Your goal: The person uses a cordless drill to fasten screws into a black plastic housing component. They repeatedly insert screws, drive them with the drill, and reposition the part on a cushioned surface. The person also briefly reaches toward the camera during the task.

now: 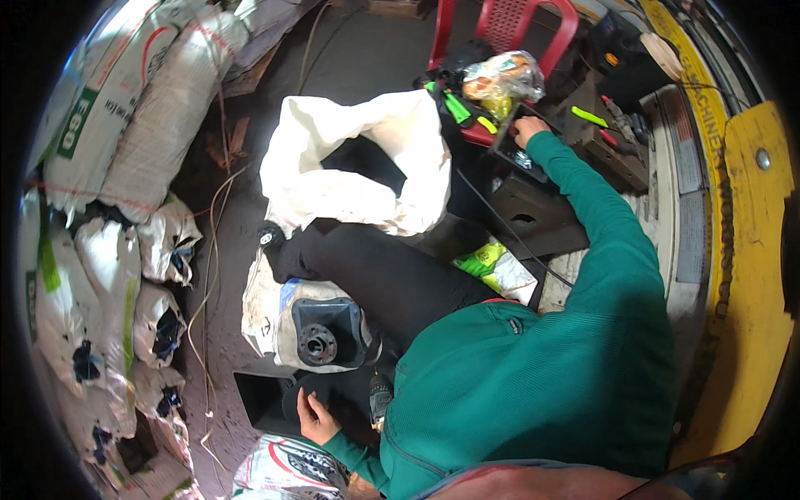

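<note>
- Open sack (358, 158): plain white.
- Plastic chair (508, 25): red, latticed back.
- Sweater sleeve (592, 200): teal green, finely ribbed.
- Stacked sacks (142, 108): white with green and red print.
- Machine frame (750, 275): yellow.

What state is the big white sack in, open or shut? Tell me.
Open: the white sack gapes at its mouth, the rim folded outward around a dark hollow inside.

Dirt floor (350, 50): open white sack (358, 158), stacked sacks (133, 108), red chair (508, 25).
</note>
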### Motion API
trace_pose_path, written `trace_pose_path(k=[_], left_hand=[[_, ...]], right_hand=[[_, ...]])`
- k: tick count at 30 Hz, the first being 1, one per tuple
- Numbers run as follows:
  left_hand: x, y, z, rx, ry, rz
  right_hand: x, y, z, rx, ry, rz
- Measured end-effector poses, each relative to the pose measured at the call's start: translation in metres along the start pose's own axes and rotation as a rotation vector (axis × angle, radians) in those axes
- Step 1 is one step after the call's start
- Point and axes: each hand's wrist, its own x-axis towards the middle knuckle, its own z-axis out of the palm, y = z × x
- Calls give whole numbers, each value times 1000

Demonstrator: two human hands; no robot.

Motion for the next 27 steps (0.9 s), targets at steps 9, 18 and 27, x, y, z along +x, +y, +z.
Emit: trace_pose_path(k=[9, 18, 27], left_hand=[[14, 13, 5, 52, -100, -41], [14, 15, 22, 20, -136, 7], [19, 11, 15, 35, -153, -20]], right_hand=[[31, 11, -11, -134, -116, 103], [4, 14, -11, 403, -77, 333], [24, 9, -10, 1609, 123, 920]])
